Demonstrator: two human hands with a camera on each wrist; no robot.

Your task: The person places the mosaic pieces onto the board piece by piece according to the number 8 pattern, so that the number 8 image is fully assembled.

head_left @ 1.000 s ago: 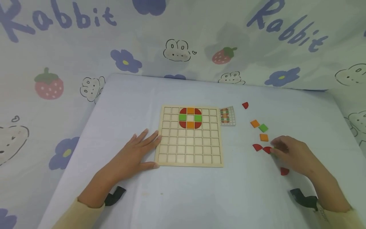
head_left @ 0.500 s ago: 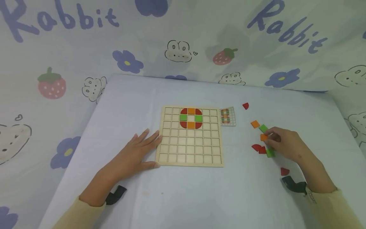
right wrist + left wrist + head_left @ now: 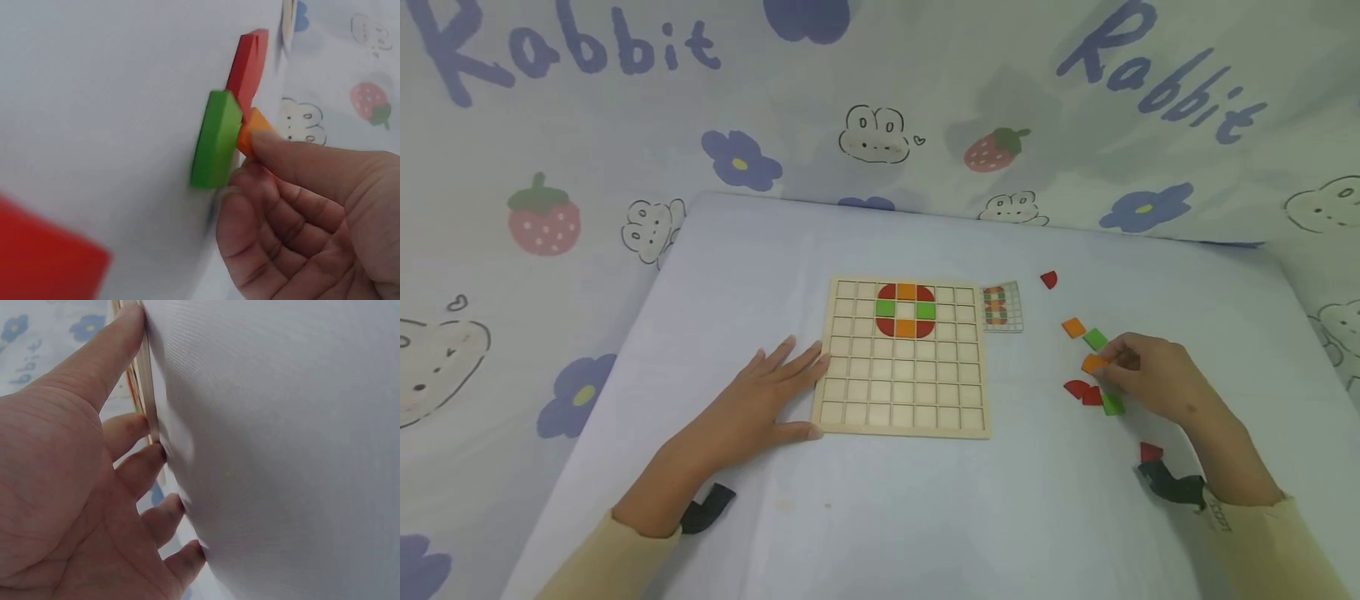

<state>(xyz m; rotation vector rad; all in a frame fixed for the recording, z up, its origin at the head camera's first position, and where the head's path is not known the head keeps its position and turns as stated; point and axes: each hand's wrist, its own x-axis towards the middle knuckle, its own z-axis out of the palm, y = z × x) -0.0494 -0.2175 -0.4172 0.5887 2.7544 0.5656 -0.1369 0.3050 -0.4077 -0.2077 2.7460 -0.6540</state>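
My left hand [image 3: 748,400] lies spread on the table, its thumb and fingertips against the left edge of the wooden grid board [image 3: 891,437]. Near the board's top, a ring of red quarter-circles, orange squares [image 3: 906,328] and green squares [image 3: 885,308] fills some cells around a bare one. Right of the board, my right hand [image 3: 1150,375] pinches an orange square tile [image 3: 257,128] between thumb and fingers. Just below that hand lie a green square tile [image 3: 1112,404] and two red quarter-circle tiles [image 3: 1078,389]. A second loose green tile [image 3: 1095,338] is just above the fingers.
A small pattern card [image 3: 1003,307] lies at the board's right edge. Another orange tile [image 3: 1073,327] and a red quarter-circle [image 3: 1048,280] lie farther back. One more red piece [image 3: 1151,452] is near my right wrist. A printed cloth [image 3: 925,83] hangs behind the table.
My right hand has moved up and left from the red pieces to the orange tile, which it now pinches. A green tile now shows beside the red pieces. The left hand stays put.
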